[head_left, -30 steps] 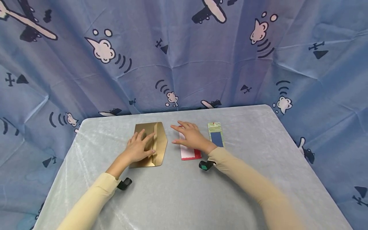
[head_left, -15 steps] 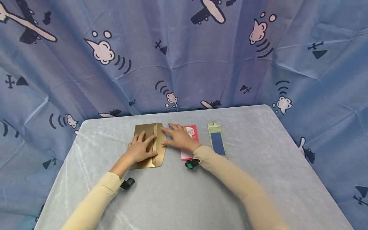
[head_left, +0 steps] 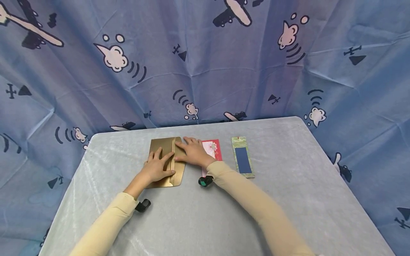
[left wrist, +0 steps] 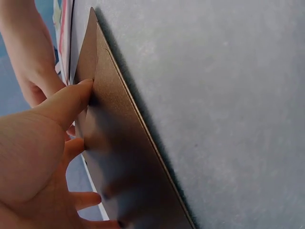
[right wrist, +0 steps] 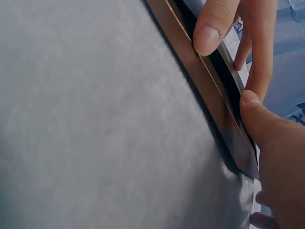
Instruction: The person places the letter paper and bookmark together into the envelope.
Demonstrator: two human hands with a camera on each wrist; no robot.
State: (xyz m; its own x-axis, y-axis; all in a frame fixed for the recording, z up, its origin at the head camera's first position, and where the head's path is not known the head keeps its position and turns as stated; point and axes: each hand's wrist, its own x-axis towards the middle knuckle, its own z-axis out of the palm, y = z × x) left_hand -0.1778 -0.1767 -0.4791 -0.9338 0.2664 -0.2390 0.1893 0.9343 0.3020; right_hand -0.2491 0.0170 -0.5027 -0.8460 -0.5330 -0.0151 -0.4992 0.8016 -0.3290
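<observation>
At the left, a cream sleeve leads to the left hand; its fingers are spread and nearly straight, with thumb and fingertips resting on a gold envelope, and it grips nothing; this envelope lies flat on the left part of the grey table, toward the far edge; its surface is smooth and metallic, shining in the head view, but more brown, like bronze, in both wrist views; the body is rectangular, and a narrow, brighter strip runs along its right part, beyond which the flap lies unfolded, with slanting ends; in the right wrist view, a dark gap is seen beside a thin, bright edge; the right hand reaches onto the flap from the right, its fingers extended and apart, the thumb touching near the strip; next comes a white and red card with flowers, partly hidden under the right arm; further right, well apart from the envelope, lies a green piece with a dark blue panel.
</observation>
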